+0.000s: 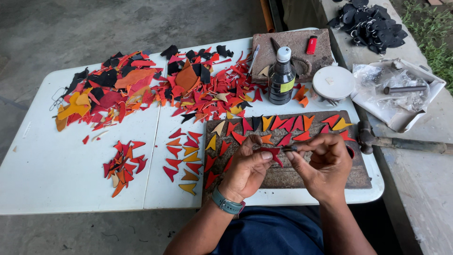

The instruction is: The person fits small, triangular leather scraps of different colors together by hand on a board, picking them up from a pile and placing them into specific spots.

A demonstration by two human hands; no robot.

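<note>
From the head camera, the left hand (247,165) pinches a red leather piece (272,155) between thumb and fingers, held just above the brown board (325,177) at the near edge of the white counter (71,174). The right hand (323,160) is closed in a fine pinch on a small dark tool (289,148), its tip touching the piece; what kind of tool it is cannot be told. Rows of cut shapes (283,125) lie on the board behind the hands, more sit in small groups (184,158) to the left, and a scrap heap (141,87) spreads across the far side. A dark bottle (281,78) stands just beyond the board. The piece is small and gripped only at its edge, so it could likely twist or slip under the tool's pressure, and the tip might then catch a fingertip.
</note>
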